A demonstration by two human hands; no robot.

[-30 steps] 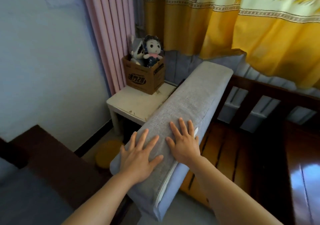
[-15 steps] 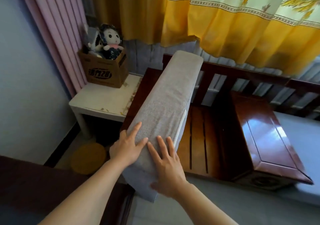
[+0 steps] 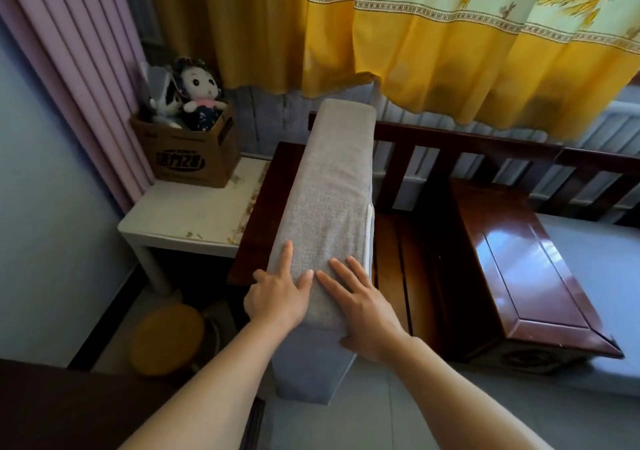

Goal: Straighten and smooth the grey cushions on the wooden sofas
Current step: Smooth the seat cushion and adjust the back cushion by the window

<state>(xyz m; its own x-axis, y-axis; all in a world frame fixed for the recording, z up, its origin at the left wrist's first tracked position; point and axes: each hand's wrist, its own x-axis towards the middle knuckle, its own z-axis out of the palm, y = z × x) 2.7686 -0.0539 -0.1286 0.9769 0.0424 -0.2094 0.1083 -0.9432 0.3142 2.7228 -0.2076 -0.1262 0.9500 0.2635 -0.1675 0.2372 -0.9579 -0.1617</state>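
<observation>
- Grey cushion [image 3: 334,186]: stands on its edge along the left side of the wooden sofa [image 3: 433,145], its narrow upper face towards the camera, its far end near the yellow curtain [image 3: 433,55]
- Left hand [image 3: 277,297]: lies on the near end of the cushion at its left edge; fingers [image 3: 286,255] straight and spread, index pointing along the fabric, thumb on the upper face
- Right hand [image 3: 363,306]: lies flat on the near right corner of the cushion, just beside the left hand; fingers straight, slightly apart, gripping nothing
- Sofa seat: bare wooden slats [image 3: 398,262] show to the right of the cushion
- Armrest box [image 3: 526,269]: glossy, red-brown, to the right of the slats
- White table [image 3: 187,221]: left of the sofa, carries a cardboard box [image 3: 194,159] that holds a doll [image 3: 201,93]
- Round yellow stool [image 3: 166,339]: on the floor below the table
</observation>
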